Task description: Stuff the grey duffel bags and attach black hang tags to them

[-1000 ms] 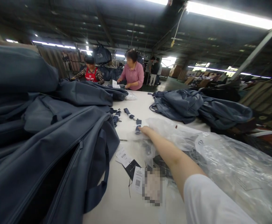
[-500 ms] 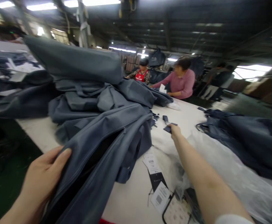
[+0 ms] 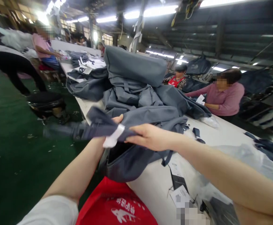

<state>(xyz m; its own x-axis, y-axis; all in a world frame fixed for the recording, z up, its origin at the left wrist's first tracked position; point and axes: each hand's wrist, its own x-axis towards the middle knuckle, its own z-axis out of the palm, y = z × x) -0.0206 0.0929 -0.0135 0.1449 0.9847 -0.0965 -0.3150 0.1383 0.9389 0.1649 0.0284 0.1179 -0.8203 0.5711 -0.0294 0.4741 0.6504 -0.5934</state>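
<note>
My right hand (image 3: 148, 136) is closed on one end of a dark blue strap (image 3: 80, 131), fingers pinched along it. The strap is folded over and has a white label or wrap (image 3: 114, 136) around it; its far end is blurred and points left over the floor. My left hand (image 3: 117, 119) grips the strap from behind, mostly hidden, with its thumb showing above. Both hands are over the blue-grey bag (image 3: 131, 161), which lies with its zipped mouth gaping toward me.
More blue-grey bags (image 3: 136, 67) are heaped behind on the white table (image 3: 148, 190). Hang tags (image 3: 179, 195), a small dark strap piece (image 3: 196, 132) and clear plastic (image 3: 235, 156) lie rightward. A co-worker in pink (image 3: 227, 97) handles a bag. A black stool (image 3: 46, 101) stands left.
My view has swung left. My right hand has come back from the dark piece on the table to above the bag. My left hand has left the bag's edge; both now hold the strap.
</note>
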